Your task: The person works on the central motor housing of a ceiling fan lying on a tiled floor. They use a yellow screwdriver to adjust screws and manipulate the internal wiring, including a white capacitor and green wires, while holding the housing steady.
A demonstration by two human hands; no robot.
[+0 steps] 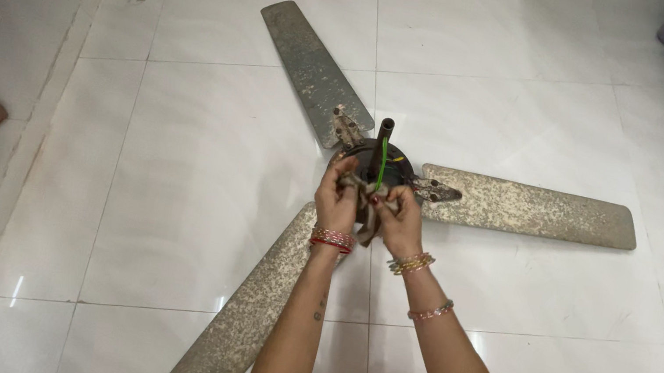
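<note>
A grey rag [366, 210] sits bunched against the near side of the fan hub [371, 164], between both hands. The left hand [336, 200] and right hand [399, 221] each clutch an end of it. Three dusty blades [524, 207] spread from the hub over the white tiled floor [202, 166]; a rod [380, 145] stands up from it.
</note>
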